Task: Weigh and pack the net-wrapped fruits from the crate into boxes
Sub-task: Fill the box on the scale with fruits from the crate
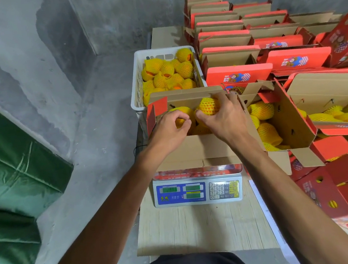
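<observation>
Sitting on the scale (pixel 197 190) near the bench's (pixel 199 229) front edge, the open box (pixel 198 150) takes both hands: the left hand (pixel 169 130) pinches one fruit, the right hand (pixel 224 118) grips a net-wrapped fruit (pixel 207 106); the crate (pixel 140 75) lies straight beyond.

Both bare forearms are stretched forward over the scale (pixel 197 190), and the hands are lowered into the open box (pixel 194 149) standing on it. The left hand (pixel 169 130) is curled, fingertips apparently pinching a netted fruit (pixel 179 121). The right hand (pixel 220 116) is wrapped around another netted fruit (pixel 206 106), thumb pressed against its near side.
</observation>
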{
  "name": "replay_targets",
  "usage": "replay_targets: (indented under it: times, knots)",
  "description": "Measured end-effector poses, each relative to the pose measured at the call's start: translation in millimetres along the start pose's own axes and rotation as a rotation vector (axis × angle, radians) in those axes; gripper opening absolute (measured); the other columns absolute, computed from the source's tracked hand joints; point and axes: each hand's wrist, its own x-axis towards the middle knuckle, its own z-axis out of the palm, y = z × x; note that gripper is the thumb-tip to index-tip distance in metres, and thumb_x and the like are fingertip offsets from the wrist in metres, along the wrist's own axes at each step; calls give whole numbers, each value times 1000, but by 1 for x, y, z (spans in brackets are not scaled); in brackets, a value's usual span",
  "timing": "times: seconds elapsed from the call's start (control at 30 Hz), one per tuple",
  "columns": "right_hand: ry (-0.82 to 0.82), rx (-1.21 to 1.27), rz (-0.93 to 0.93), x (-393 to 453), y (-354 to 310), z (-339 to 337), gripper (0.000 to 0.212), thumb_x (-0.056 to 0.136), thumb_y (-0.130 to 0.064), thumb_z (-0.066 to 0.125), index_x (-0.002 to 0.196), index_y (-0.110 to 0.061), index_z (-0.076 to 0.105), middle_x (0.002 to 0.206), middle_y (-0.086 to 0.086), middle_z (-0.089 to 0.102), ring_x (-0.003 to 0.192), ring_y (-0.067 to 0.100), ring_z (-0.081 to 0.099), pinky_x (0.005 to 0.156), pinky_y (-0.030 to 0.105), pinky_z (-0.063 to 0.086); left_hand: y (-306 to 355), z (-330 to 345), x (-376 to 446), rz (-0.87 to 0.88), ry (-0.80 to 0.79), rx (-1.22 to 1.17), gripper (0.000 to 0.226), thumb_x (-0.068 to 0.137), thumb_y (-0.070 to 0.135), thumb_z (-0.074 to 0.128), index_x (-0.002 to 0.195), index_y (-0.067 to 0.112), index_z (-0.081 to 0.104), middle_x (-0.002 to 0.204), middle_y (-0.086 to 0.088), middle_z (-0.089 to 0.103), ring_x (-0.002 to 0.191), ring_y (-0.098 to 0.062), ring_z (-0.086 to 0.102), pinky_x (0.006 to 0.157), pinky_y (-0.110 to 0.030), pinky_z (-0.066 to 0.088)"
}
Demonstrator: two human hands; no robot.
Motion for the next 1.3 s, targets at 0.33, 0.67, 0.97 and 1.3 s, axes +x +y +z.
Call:
replay_targets:
  times: [0.33, 0.67, 0.97, 1.3]
  knots:
    - [-8, 7, -31, -2, -4, 6, 67, 76, -58, 73, 131, -23, 60, 123, 11, 55, 121, 33, 54, 94, 42, 48, -9, -5, -3, -178, -89, 82, 33, 97, 35, 63, 127, 19, 62, 135, -2, 58, 125, -22, 54, 103, -43, 47]
    - [-4, 7, -36, 3, -5, 6, 68, 76, -59, 72, 132, -22, 60, 128, 11, 55, 125, 32, 52, 98, 42, 47, -8, -3, 7, -290, -160, 233, 47, 96, 44, 62, 131, 13, 53, 134, -7, 56, 125, -28, 52, 98, -41, 47]
    - [2, 0, -21, 3, -4, 6, 67, 77, -57, 72, 133, -22, 60, 128, 11, 55, 123, 31, 53, 96, 41, 47, -3, 8, 35, -522, -411, 469, 73, 91, 61, 57, 145, 13, 46, 149, -13, 49, 131, -37, 52, 83, -36, 42]
    - [6, 17, -19, 3, -8, 6, 65, 75, -59, 70, 130, -24, 61, 125, 10, 56, 121, 31, 55, 94, 41, 48, 5, 4, 58, -616, -818, 486, 34, 95, 35, 51, 107, 9, 69, 127, -15, 67, 99, -30, 68, 81, -35, 54]
